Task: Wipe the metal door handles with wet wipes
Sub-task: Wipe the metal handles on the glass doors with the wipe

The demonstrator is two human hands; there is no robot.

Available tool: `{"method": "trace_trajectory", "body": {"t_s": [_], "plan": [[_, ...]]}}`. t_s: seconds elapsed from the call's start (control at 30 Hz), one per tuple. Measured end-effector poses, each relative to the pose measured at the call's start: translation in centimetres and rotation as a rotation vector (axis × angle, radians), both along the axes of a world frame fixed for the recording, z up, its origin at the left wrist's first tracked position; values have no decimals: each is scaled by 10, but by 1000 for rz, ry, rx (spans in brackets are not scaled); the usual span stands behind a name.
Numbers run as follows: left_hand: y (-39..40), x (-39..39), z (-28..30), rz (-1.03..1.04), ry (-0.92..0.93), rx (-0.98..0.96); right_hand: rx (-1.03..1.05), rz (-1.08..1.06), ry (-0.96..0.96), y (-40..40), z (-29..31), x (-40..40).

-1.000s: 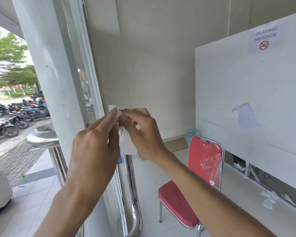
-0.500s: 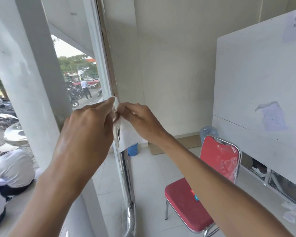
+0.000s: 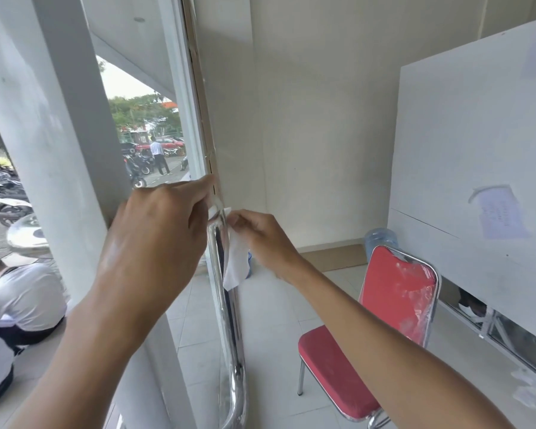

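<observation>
At the door edge, nearest: left hand (image 3: 155, 239), fingers curled, pinching the top corner of the wet wipe (image 3: 236, 261) against the top bend of the metal door handle (image 3: 226, 305).
Right hand (image 3: 260, 239): fingers pinched on the wipe's other top corner, just right of the handle; both hands nearly meet.
Wet wipe: white sheet hanging down the handle's right side, partly hidden behind the chrome tube.
Metal door handle: tall polished tube, upright on the door edge, curving in at the bottom.
Right of the forearm: red chair (image 3: 384, 329) with chrome frame, its back covered in clear plastic.
Behind the chair: water bottle (image 3: 379, 239); white board (image 3: 477, 168) with taped paper notes.
Left, through the glass: seated person in a white shirt (image 3: 19, 298), white pillar (image 3: 53, 144).
Farthest: parked motorcycles (image 3: 3, 193), a standing person, trees.
</observation>
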State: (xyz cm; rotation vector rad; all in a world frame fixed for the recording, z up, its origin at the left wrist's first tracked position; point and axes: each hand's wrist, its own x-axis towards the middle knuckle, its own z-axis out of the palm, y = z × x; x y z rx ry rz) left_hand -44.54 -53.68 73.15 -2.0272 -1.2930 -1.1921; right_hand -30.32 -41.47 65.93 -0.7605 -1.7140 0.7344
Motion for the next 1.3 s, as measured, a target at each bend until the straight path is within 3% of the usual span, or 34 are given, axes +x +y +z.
{"method": "trace_trajectory", "body": {"t_s": [0.13, 0.3, 0.47, 0.8, 1.03, 1.3], "plan": [[1, -1, -2, -40, 16, 57, -30, -4, 122, -10, 4, -7], [-2, -3, -3, -91, 28, 60, -38, -80, 32, -18, -15, -7], [-2, -7, -4, -156, 50, 62, 39, -118, 148, -31, -8, -8], [-8, -9, -3, -213, 46, 29, 173, -356, 41, -34, -2, -22], [-9, -10, -7, -249, 54, 66, 202, -383, -25, -32, -1, -32], [-28, -4, -18, -414, -287, -44, -51, -165, -138, -25, -17, -13]]}}
